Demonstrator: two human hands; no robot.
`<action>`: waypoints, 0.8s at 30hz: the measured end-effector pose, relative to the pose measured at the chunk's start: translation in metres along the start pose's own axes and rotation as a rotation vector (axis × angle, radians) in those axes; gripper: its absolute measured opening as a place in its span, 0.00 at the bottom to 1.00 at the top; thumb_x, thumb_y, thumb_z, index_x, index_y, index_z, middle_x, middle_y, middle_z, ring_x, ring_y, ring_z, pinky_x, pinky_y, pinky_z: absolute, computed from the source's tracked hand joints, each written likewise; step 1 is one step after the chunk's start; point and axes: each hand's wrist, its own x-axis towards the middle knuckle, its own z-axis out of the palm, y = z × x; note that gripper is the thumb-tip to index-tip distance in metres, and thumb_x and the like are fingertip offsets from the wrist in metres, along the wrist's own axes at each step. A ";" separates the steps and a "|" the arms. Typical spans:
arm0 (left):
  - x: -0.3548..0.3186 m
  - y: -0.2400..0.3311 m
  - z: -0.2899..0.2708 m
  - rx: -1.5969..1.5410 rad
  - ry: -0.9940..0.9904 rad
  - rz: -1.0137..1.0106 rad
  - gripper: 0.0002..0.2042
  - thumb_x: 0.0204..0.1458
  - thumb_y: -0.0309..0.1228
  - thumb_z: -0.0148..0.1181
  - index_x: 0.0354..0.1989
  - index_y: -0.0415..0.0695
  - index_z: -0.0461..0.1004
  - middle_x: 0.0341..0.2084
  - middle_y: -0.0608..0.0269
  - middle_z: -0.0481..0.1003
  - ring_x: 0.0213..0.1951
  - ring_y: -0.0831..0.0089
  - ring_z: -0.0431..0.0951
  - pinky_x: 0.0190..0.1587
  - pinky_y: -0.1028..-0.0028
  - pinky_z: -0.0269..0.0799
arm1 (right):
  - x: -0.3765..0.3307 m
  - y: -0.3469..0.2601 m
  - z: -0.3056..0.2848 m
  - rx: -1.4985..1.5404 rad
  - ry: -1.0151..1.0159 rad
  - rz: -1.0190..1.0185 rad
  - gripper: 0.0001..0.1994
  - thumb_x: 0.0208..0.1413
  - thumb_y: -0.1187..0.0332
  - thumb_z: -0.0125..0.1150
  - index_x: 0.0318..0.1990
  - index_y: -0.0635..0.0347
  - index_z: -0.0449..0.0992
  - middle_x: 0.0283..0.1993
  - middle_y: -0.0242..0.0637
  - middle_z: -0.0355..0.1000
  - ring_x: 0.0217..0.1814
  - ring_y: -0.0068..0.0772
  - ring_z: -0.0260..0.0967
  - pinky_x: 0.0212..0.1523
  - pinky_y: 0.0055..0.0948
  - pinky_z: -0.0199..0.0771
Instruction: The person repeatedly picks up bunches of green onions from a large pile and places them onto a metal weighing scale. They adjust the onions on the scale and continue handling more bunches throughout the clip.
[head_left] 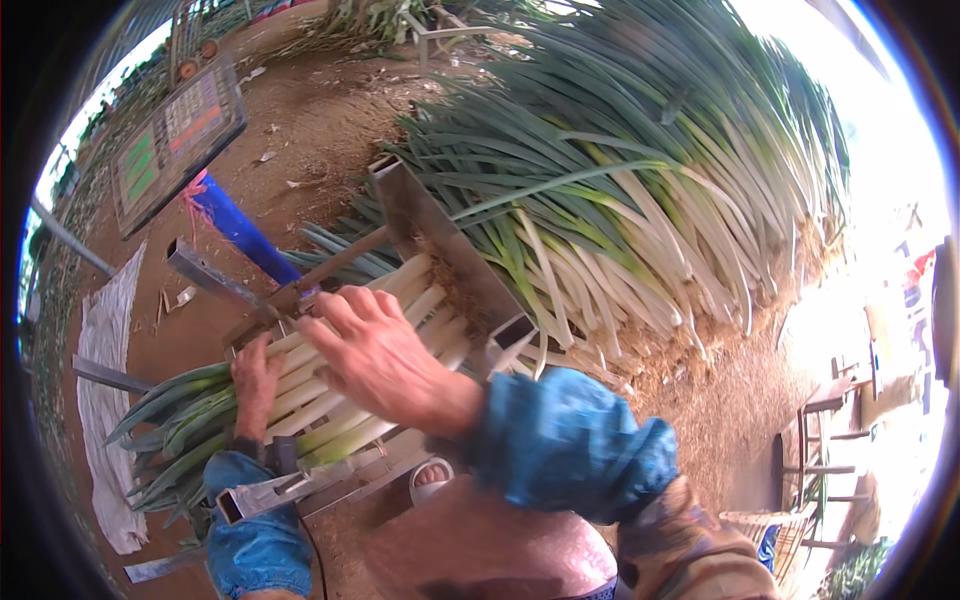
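Observation:
A bundle of leeks (320, 395), white stalks and green tops, lies across a metal frame (430, 235) in front of me. My left hand (255, 385) rests flat on the bundle near its green end, fingers together. My right hand (385, 360) lies on the white stalks, fingers spread and pointing left. Both wrists wear blue sleeve covers. Neither hand grips a single stalk that I can make out.
A big pile of leeks (640, 190) fills the right and back. A scale's display panel (175, 135) on a blue post (240, 230) stands at the left. A white cloth (105, 400) lies on the dirt ground. Metal racks (830, 440) stand at the right.

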 end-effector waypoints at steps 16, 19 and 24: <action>-0.224 0.144 -0.215 -0.031 0.526 -0.045 0.16 0.57 0.27 0.45 0.52 0.33 0.69 0.51 0.51 0.71 0.54 0.56 0.69 0.58 0.62 0.61 | -0.304 0.194 -0.044 -0.092 0.008 1.118 0.15 0.49 0.65 0.60 0.45 0.56 0.73 0.36 0.46 0.74 0.40 0.49 0.72 0.39 0.42 0.72; -0.230 0.211 -0.208 0.080 0.285 0.159 0.18 0.62 0.40 0.48 0.49 0.36 0.71 0.47 0.45 0.73 0.49 0.47 0.73 0.52 0.54 0.68 | -0.295 0.207 -0.010 -0.183 0.078 1.013 0.13 0.48 0.64 0.57 0.41 0.58 0.72 0.43 0.50 0.72 0.44 0.57 0.71 0.42 0.48 0.70; -0.209 0.241 -0.161 -0.246 0.020 0.339 0.17 0.62 0.36 0.48 0.48 0.33 0.71 0.45 0.42 0.73 0.49 0.44 0.72 0.52 0.51 0.67 | -0.269 0.215 0.024 -0.168 -0.068 1.156 0.16 0.48 0.63 0.59 0.44 0.57 0.70 0.45 0.51 0.69 0.48 0.56 0.68 0.44 0.49 0.69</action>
